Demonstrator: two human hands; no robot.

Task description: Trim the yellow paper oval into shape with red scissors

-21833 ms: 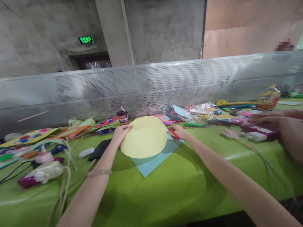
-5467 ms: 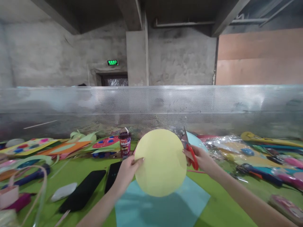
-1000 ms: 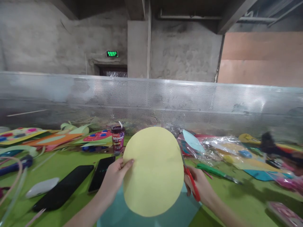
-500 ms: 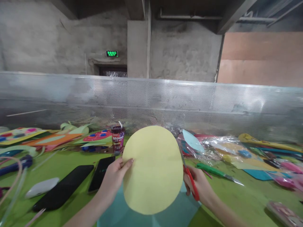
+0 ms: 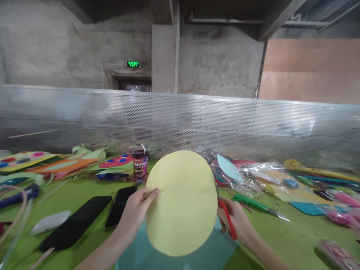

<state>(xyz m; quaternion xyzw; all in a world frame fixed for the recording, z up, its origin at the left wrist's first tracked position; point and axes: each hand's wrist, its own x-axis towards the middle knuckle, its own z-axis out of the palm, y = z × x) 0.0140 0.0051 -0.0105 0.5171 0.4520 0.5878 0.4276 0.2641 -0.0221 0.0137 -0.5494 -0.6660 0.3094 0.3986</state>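
Observation:
A large round piece of pale yellow paper (image 5: 181,204) stands nearly upright in front of me. My left hand (image 5: 138,208) pinches its left edge, thumb on the near face and the fingers hidden behind. At the paper's right edge, my right hand (image 5: 234,217) is closed around the red handles of a pair of scissors (image 5: 228,221). Their blades point upward along that edge and are partly hidden by the paper. Below the disc lies a blue-green sheet (image 5: 216,249) on the green tabletop.
Left of me lie two black phones (image 5: 77,223) (image 5: 119,206) and a white mouse-shaped object (image 5: 50,222). A drink cup with a straw (image 5: 140,167) stands behind them. Green-handled scissors (image 5: 261,206) and plastic-wrapped craft materials (image 5: 261,178) lie to the right. A perforated metal panel (image 5: 180,116) borders the back.
Almost nothing differs. The yellow disc sits very slightly lower, with both hands in about the same places.

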